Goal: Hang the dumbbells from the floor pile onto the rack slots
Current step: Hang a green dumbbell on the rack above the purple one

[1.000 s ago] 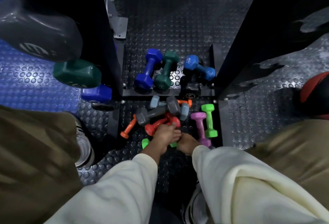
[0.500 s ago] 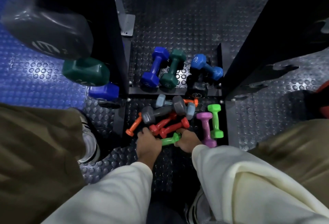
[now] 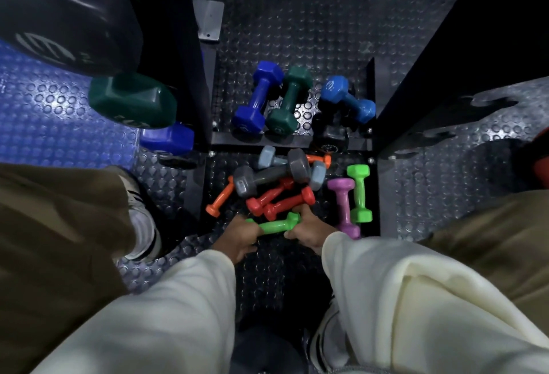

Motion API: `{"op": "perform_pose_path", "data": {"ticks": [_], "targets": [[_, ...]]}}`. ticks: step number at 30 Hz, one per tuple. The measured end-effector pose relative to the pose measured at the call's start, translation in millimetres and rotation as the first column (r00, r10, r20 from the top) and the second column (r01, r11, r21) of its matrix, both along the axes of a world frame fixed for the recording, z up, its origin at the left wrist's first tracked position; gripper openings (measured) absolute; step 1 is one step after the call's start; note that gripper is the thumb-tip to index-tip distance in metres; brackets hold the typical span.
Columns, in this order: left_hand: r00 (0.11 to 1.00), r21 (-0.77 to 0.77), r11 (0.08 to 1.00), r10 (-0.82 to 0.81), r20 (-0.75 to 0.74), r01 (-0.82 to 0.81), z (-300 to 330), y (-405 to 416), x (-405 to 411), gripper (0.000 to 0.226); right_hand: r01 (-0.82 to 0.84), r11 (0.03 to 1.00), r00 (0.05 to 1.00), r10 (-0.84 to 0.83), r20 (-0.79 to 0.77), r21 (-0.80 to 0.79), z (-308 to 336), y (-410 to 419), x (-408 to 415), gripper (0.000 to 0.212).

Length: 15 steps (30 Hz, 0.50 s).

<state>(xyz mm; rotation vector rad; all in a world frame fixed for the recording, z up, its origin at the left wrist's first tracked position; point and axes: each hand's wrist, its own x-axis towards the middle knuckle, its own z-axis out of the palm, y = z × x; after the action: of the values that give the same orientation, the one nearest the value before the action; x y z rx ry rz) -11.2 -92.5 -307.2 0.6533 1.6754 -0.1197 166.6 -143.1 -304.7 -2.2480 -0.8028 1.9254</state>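
Two hands meet on one small bright-green coated dumbbell [image 3: 274,225] at the near edge of the floor pile: the left hand [image 3: 237,235] is curled around its left end, while the right hand [image 3: 309,229] closes on its right head. Its long axis runs straight across from one grip to the other, rising slightly toward the right hand. The pair of red dumbbells [image 3: 280,200] lies just beyond both grips, nearly touching the right hand, so a lift probably wants to come up and back.
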Motion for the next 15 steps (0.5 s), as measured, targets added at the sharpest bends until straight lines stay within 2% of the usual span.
{"op": "perform_pose_path", "data": {"ticks": [2,5,6,10,15], "targets": [[0.998,0.007,0.998,0.06,-0.001,-0.06,1.3,1.1,-0.4,0.053,0.098,0.995,0.995,-0.098,-0.031,-0.005,-2.2,-2.7,-2.2,0.081],[0.998,0.014,0.999,0.051,-0.023,-0.051,9.4,3.9,-0.1,0.06,0.227,0.974,0.973,-0.228,-0.031,-0.007,-15.2,-8.5,-3.6,0.097],[0.999,0.018,0.999,0.044,-0.013,-0.044,12.2,5.0,1.0,0.063,0.267,0.964,0.963,-0.267,-0.028,-0.006,-19.3,-8.5,-2.1,0.094],[0.998,0.106,0.992,0.058,0.031,-0.061,26.0,8.0,6.5,0.051,0.394,0.916,0.918,-0.396,0.002,0.079,5.2,4.0,4.0,0.049],[0.998,0.215,0.975,-0.06,0.02,0.054,53.2,25.1,14.3,0.048,0.352,0.921,0.928,-0.367,0.067,0.17,42.1,7.7,8.9,0.036]]}}
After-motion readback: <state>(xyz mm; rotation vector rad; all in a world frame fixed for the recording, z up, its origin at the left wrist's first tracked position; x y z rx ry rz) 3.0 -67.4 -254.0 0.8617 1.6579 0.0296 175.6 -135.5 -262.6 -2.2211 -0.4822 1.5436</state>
